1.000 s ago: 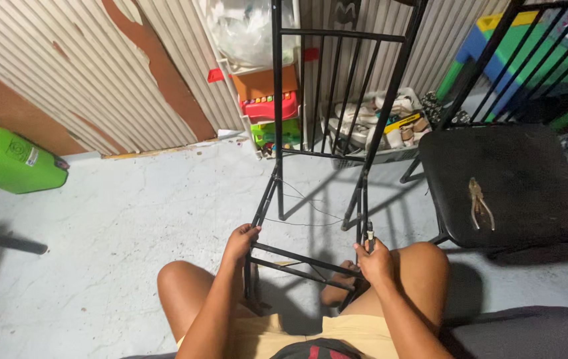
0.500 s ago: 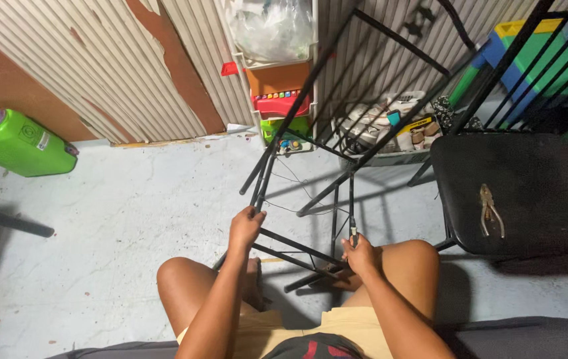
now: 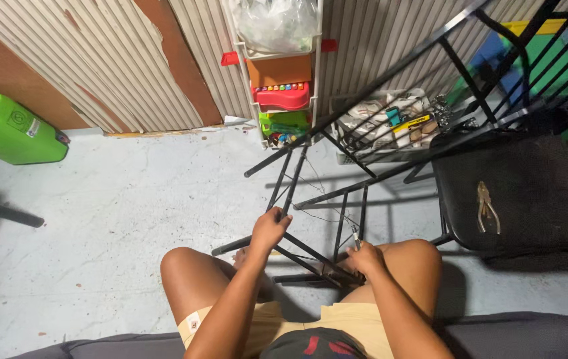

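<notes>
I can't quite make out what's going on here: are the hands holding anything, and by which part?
Both hold a black metal frame, tilted over the knees. The left hand grips a thin bar near its lower end; the right hand grips its bottom corner.

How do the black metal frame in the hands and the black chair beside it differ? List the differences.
The metal frame leans tilted; the chair stands level. The frame is bare bars with thin wires; the chair has a padded seat. The left hand and right hand grip the frame; the chair is untouched and carries pliers. Both are black metal.
</notes>
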